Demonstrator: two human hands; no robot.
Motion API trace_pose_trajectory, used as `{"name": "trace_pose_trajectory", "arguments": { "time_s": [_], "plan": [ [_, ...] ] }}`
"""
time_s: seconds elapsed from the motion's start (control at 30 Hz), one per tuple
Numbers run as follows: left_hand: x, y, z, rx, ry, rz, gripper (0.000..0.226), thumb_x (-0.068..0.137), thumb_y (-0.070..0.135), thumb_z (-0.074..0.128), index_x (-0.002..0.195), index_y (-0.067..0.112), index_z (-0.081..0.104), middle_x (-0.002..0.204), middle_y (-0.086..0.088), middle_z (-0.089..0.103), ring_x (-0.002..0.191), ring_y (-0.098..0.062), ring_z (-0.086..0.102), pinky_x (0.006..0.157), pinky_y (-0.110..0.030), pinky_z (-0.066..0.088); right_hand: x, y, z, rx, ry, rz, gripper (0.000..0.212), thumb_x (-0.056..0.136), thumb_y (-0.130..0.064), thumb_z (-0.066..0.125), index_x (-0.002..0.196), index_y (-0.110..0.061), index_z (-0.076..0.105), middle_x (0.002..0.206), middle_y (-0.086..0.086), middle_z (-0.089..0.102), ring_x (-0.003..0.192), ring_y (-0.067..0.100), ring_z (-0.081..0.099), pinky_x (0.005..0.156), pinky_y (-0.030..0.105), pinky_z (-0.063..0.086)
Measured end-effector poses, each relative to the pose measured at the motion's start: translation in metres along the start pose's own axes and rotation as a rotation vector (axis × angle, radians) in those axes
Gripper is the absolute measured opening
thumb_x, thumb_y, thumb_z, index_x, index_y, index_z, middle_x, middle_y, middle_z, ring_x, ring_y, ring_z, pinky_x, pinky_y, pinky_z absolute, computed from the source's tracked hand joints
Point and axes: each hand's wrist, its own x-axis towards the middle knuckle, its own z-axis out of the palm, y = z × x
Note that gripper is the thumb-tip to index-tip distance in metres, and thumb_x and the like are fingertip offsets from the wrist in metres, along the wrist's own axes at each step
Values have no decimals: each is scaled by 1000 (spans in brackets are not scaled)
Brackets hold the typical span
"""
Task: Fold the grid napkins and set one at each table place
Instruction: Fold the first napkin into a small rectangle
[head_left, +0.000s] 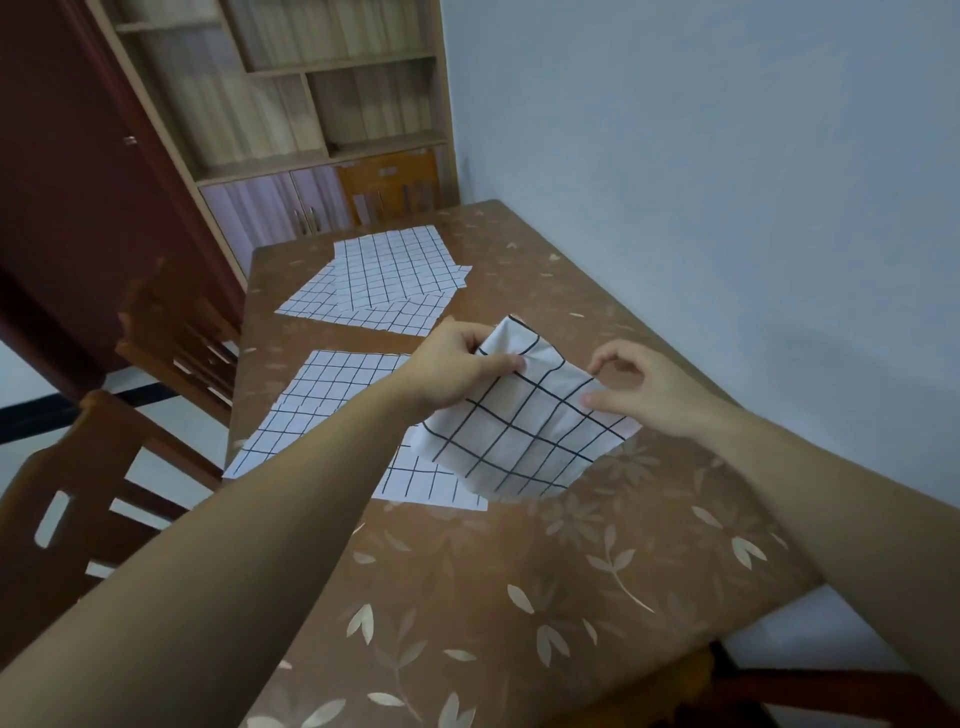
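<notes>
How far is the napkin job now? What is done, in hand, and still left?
Done: nothing yet; no folded napkin lies at a place in view. In hand: the left hand and right hand hold one napkin above the table, bent but not folded flat. Left: fold it, then the flat napkin beneath and the spread pile at the far end, and set them out.

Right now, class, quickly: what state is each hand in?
Left hand: closed, gripping the grid napkin at its far corner.
Right hand: closed, pinching the same napkin's right edge, thumb on top.
</notes>
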Motion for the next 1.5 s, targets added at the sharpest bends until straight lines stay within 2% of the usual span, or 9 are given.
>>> {"name": "trace_pose_trajectory", "arguments": {
  "time_s": [0.1, 0.2, 0.3, 0.37, 0.53, 0.7, 0.93, 1.2, 1.5],
  "plan": [
    [-1, -6, -5, 26, -50, 12, 18, 84, 26, 75, 80, 9, 71, 84, -9, 70, 85, -15, 66, 103, -45, 44, 5, -4, -1, -60, -163, 38, 20, 80, -28, 77, 98, -26, 72, 146, -9, 40, 133, 11, 39, 110, 25, 28],
    [-1, -12, -11, 20, -99, 31, 24, 77, 36, 73, 83, 12, 72, 85, -4, 74, 93, -8, 67, 117, -58, 21, 8, -4, 4, -126, -300, 15, 22, 83, -31, 74, 104, -24, 75, 137, -12, 54, 125, 9, 51, 110, 35, 36],
    [-4, -11, -17, -2, -96, 17, 20, 75, 36, 77, 89, 22, 75, 90, 3, 76, 116, -24, 61, 111, -51, 37, 9, -5, 9, -179, -323, 59, 36, 83, -46, 69, 85, -10, 72, 82, 1, 68, 73, 17, 64, 70, 31, 48],
    [-4, -10, -19, -5, -60, 53, 23, 81, 21, 77, 102, 26, 71, 88, 3, 72, 94, -18, 68, 91, -34, 52, 9, -8, 8, -226, -316, 66, 41, 87, -40, 67, 73, -2, 64, 64, 2, 53, 56, 13, 48, 58, 27, 36],
    [-4, 2, -25, 323, 40, 256, 30, 84, 16, 74, 105, 36, 64, 94, 19, 60, 77, -4, 61, 73, -16, 49, 8, -12, -3, -322, -304, 48, 48, 88, -41, 65, 78, 6, 60, 67, 6, 49, 60, 17, 42, 59, 31, 32],
    [0, 3, -29, 465, 16, 258, 11, 79, 14, 77, 87, 21, 74, 84, 8, 72, 81, -7, 68, 82, -30, 56, 9, -14, -14, -402, -276, 17, 47, 88, -40, 64, 69, 2, 57, 61, 4, 42, 56, 16, 37, 57, 31, 29],
    [6, -1, -35, 541, 50, 223, 13, 75, 18, 82, 80, 20, 71, 80, 3, 71, 79, -10, 67, 73, -19, 52, 5, -10, -26, -522, -229, -18, 53, 87, -35, 69, 49, -15, 39, 44, -6, 33, 46, 10, 31, 48, 24, 23],
    [7, -17, -37, 649, 28, 205, 13, 75, 15, 82, 75, 18, 69, 71, 13, 62, 78, -13, 66, 77, -30, 54, -2, 1, -35, -378, -74, 23, 15, 81, -36, 75, 67, -29, 74, 76, -6, 71, 74, 13, 61, 68, 28, 45],
    [8, -33, -40, 609, 37, 136, 25, 79, 15, 76, 97, 29, 66, 80, 12, 62, 78, -6, 59, 71, -22, 45, -3, -1, -35, -176, 156, 68, 7, 77, -26, 80, 80, -23, 75, 88, -12, 69, 81, 3, 60, 69, 17, 41]
  ]
}}
